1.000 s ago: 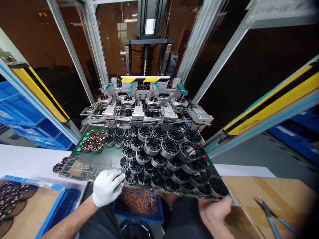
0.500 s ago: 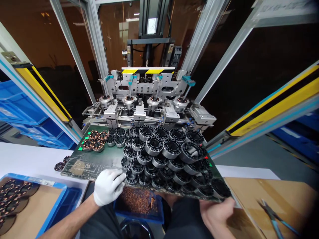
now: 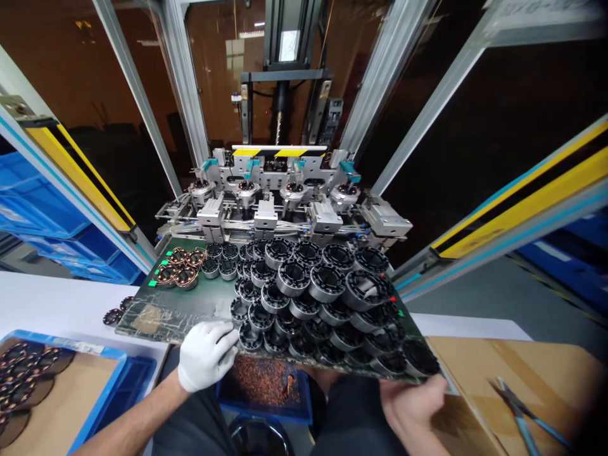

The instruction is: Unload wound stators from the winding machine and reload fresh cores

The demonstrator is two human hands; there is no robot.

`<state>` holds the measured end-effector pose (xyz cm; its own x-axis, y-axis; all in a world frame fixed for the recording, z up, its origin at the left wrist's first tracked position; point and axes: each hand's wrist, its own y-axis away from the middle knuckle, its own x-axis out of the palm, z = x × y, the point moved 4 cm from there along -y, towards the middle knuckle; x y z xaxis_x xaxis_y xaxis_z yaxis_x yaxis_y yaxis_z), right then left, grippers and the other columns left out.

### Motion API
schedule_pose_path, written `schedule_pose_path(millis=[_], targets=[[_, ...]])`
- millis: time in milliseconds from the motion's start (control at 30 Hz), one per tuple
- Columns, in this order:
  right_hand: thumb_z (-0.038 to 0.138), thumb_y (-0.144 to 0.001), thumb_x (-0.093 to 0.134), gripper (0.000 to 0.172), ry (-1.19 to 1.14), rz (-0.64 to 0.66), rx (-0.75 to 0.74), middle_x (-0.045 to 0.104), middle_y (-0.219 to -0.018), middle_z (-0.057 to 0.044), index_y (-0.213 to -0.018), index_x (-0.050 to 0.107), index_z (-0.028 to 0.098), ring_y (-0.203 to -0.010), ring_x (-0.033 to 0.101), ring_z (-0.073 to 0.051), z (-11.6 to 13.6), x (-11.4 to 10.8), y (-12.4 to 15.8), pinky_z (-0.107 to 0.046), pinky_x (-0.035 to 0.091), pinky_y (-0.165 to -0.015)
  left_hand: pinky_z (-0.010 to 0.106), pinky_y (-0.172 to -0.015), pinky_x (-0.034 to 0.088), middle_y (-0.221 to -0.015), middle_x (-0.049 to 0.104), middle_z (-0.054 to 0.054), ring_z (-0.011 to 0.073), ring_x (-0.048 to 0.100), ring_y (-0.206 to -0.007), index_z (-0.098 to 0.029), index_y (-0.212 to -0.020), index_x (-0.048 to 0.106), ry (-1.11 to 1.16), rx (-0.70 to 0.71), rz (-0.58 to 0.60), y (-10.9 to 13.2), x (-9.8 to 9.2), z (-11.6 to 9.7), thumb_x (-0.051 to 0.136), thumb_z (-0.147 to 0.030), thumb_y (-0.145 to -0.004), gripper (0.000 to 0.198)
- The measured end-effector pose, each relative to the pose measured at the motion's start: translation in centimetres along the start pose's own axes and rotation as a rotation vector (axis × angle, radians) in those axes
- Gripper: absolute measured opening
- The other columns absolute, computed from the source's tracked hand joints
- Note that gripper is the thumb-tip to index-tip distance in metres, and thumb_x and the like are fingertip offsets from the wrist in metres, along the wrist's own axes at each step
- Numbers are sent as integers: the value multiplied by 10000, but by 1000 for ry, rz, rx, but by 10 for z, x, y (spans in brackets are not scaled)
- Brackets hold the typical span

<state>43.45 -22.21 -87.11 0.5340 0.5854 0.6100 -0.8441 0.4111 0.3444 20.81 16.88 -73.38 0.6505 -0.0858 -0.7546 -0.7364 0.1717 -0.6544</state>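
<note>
My left hand, in a white glove, lies at the front edge of a worn green-topped work board. Its fingers are stretched out, and the fingertips are beside the nearest black-and-grey ring core, perhaps touching it. My bare right hand is at the board's front right corner, against the edge just below another ring core; most of its fingers are hidden. Many such cores stand in stacked rows between my hands. A few copper-wound cores sit at the board's left end.
Behind the board stands a machine with several wound cores in its holders and a yellow-black striped bar. At left is a blue tray of wound cores. Pliers lie on cardboard at right. Below is a blue bin of copper scraps.
The machine's striped bar and the plate under it have come down towards the holders, showing more of the spindle above. Both my hands stay where they were, and the cores have not moved.
</note>
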Motion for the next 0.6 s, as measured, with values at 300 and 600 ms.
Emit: schedule_pose_path(millis=[300,600], targets=[[441,-652,718,414,3,15,-6,850,-1045,-21,-1036,739,288,-1074,825,-340,-1,-2,-2,-501,768,-738,421,-864,599,-1139,850,70,271,804,-1010,-228,-1243,751,-2,-1,3,-1,-1,0,533,-249,-1140,242],[430,-668,705,398,0,33,-14,854,-1036,-19,-1037,755,290,-1065,830,-343,-2,-4,-4,-507,769,-733,421,-874,606,-1151,847,80,281,804,-1018,-224,-1251,762,5,0,9,1,1,0,575,-223,-1093,245]])
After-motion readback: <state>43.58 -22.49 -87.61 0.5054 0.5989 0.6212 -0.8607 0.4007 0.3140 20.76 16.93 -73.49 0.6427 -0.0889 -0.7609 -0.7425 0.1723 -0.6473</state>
